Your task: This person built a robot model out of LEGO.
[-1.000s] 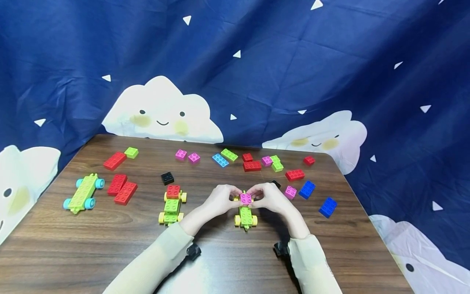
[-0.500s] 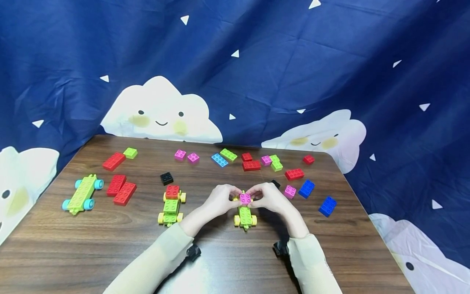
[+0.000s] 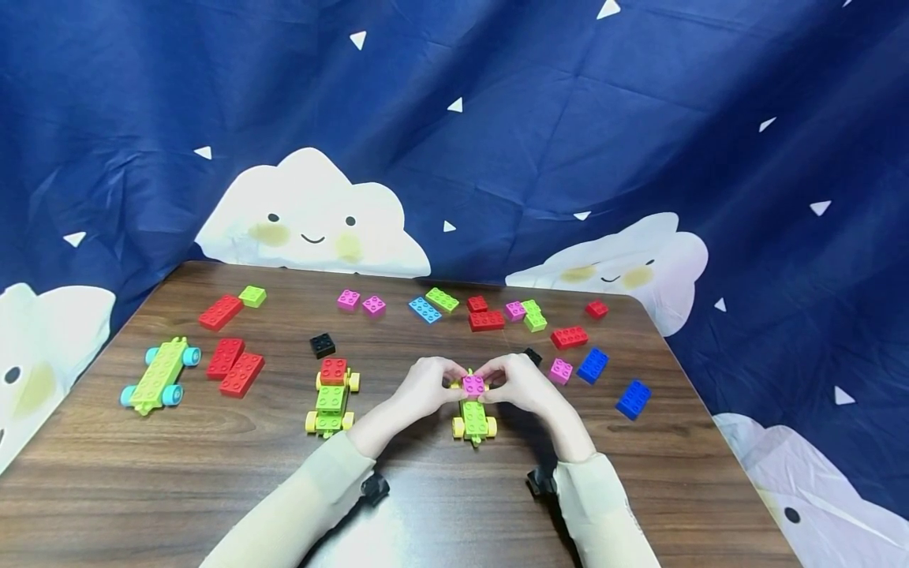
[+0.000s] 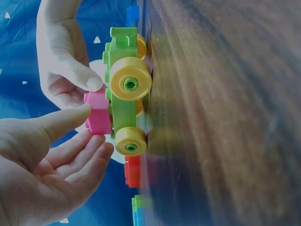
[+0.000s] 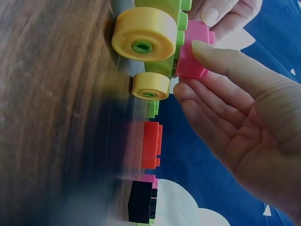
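Observation:
A pink square brick (image 3: 473, 385) sits at the far end of a lime green car base (image 3: 474, 420) with yellow wheels, which stands on the table. My left hand (image 3: 428, 384) pinches the brick from the left with thumb and fingers. From the right, my right hand (image 3: 518, 381) pinches the same brick. In the left wrist view the pink brick (image 4: 98, 113) is right at the studs of the car base (image 4: 123, 110). The right wrist view shows my right thumb and fingers on the pink brick (image 5: 194, 49), close over the yellow wheels (image 5: 144, 34).
Left of my hands stands another yellow-wheeled car (image 3: 331, 400) with green and red bricks. A green base with blue wheels (image 3: 162, 375) is at the far left, beside red bricks (image 3: 242, 374). Black (image 3: 323, 345), pink (image 3: 561, 371) and blue bricks (image 3: 634, 399) lie around on the table (image 3: 440, 505).
Both hands stay on the pink brick over the car base, with hardly any movement. The head view has shifted very slightly.

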`<state>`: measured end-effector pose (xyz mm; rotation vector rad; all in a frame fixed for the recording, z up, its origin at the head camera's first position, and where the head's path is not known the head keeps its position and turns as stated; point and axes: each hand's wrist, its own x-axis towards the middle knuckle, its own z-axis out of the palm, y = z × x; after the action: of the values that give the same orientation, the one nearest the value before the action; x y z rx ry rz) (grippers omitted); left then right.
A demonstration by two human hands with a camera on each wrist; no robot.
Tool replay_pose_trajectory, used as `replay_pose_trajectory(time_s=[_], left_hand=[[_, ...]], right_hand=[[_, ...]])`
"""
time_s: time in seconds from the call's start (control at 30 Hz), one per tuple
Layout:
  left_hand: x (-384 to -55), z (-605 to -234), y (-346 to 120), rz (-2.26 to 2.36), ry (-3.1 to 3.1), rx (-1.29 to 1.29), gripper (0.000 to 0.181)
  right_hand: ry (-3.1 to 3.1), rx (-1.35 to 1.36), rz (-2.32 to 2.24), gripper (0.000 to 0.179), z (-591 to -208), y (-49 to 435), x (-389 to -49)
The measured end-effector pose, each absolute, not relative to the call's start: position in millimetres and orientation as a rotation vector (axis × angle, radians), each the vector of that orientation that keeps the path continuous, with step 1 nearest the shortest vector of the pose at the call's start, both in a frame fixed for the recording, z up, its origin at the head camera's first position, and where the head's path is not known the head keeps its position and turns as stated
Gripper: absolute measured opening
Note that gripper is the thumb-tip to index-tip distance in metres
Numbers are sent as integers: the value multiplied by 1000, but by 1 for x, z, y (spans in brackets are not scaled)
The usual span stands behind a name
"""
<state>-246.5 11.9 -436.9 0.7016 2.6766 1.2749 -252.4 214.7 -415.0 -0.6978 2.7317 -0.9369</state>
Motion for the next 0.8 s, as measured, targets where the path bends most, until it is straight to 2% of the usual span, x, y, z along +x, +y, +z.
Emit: replay_pose_trajectory(time_s=[0.8], left_hand=[[-244, -437, 15, 1263, 2696, 694, 24]], right_hand=[[2728, -620, -960, 30, -416, 212, -253]])
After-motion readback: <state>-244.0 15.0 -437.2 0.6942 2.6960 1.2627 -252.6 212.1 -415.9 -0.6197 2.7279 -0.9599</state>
